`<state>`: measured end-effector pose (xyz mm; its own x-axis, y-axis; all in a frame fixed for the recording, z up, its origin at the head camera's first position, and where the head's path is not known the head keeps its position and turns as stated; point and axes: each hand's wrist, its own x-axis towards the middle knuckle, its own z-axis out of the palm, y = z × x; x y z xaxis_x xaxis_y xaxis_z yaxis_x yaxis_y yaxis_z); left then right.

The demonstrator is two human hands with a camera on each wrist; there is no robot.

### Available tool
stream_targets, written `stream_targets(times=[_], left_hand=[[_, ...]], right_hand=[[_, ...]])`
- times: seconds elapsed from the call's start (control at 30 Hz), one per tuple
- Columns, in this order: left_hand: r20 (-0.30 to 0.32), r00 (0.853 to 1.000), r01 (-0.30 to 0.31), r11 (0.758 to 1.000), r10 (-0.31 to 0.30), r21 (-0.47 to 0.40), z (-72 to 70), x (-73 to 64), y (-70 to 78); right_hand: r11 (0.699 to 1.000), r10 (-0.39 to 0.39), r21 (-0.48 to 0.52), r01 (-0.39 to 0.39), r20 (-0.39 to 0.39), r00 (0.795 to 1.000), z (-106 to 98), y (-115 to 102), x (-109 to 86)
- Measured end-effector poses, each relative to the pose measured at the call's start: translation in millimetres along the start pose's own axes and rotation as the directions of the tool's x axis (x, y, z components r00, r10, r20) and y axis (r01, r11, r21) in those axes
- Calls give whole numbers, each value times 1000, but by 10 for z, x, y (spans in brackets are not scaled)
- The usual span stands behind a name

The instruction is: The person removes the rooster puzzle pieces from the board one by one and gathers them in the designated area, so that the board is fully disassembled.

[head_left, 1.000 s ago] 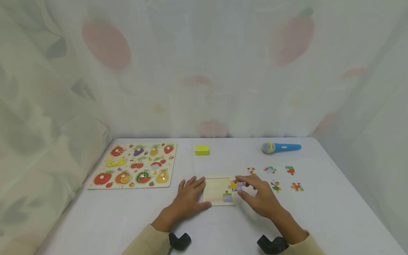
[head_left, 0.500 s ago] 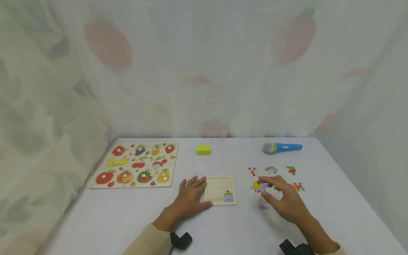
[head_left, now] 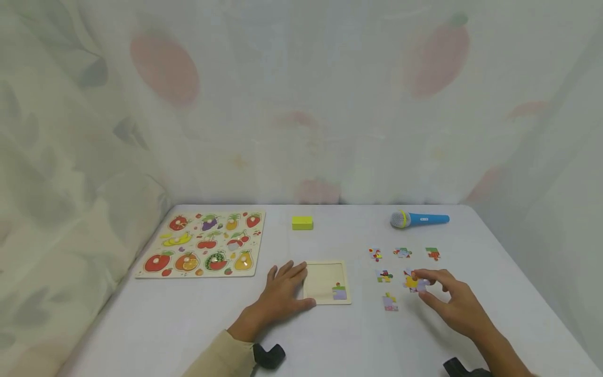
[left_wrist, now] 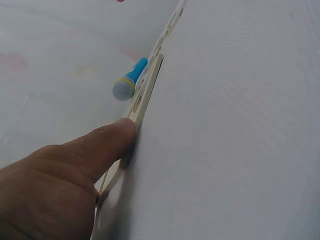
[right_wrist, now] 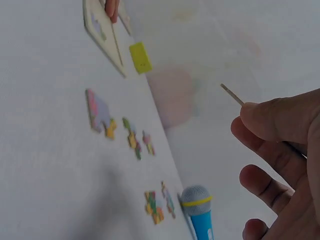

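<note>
My right hand pinches a yellow and lilac jigsaw piece between thumb and fingers, above the loose pieces on the right. In the right wrist view that piece shows edge-on as a thin strip. My left hand lies at the left side of the square wooden puzzle tray, fingers spread, the thumb touching its lower edge. In the left wrist view the thumb presses the tray's edge. One lilac and green piece sits in the tray's lower right corner.
Several loose jigsaw pieces, among them a lilac and yellow one, lie right of the tray; some are hidden by the right hand. A fruit peg board lies left. A yellow block and a blue toy microphone lie at the back.
The right hand has carried the pinched piece away from the tray's right edge, rightward over the loose pieces, uncovering some near the tray. The left hand stays at the tray.
</note>
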<state>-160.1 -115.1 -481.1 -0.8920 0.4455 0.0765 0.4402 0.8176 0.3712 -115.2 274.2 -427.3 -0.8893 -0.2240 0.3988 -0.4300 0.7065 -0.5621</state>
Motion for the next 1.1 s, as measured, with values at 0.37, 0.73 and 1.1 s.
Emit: stream_targets(times=[0.37,0.73,1.1], left_hand=[[-6,1000,-1,1000,1,-4,7,9,7],[-18,1000,-13,1000,13,2,8,6,2],[-12,1000,-5,1000,5,-5,2,4,-1]], right_hand=[[994,109,13,-112,130,986,17,287,-111],[985,170,-16,-170,176,970,116,455,-156],[995,76,-74,-66,139,987,170,494,-154]])
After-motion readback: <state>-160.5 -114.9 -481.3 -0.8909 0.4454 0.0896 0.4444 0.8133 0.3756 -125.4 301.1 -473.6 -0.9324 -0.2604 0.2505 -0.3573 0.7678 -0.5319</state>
